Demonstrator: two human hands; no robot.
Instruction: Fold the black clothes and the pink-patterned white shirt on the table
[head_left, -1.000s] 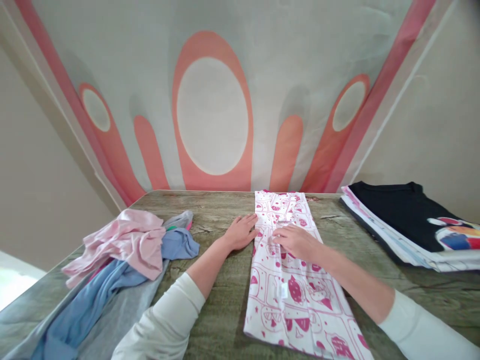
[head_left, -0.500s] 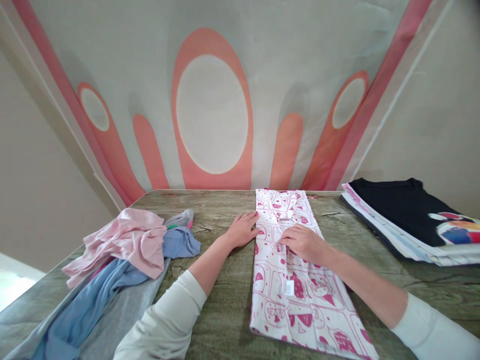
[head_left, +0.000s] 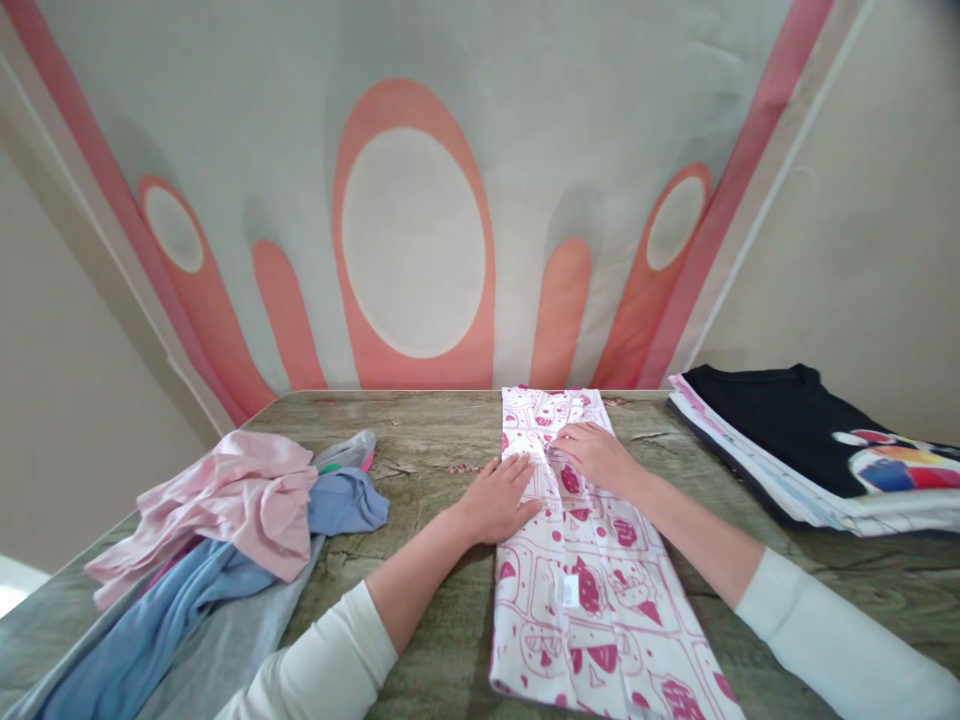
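Observation:
A white garment [head_left: 540, 580] with a magenta print lies folded into a long strip on the wooden table, running from its far edge towards me. A small white label shows on its upper side. My left hand [head_left: 499, 500] rests flat on the strip's left edge, fingers stretched out across the cloth. Farther up, my right hand [head_left: 596, 457] lies over the strip from the right, its fingers bent and drawn together on the fabric. Whether cloth is pinched between those fingertips is hard to see.
Loose clothes in pink [head_left: 247, 490], blue and grey lie heaped on the left of the table [head_left: 420, 430]. A stack of folded garments stands on the right, a black T-shirt [head_left: 780, 430] with a colourful print on top. Behind the table is a wall with orange shapes.
My left hand has moved from beside the garment's left edge onto the cloth. My right hand has slid a little farther up the strip. The view has shifted slightly.

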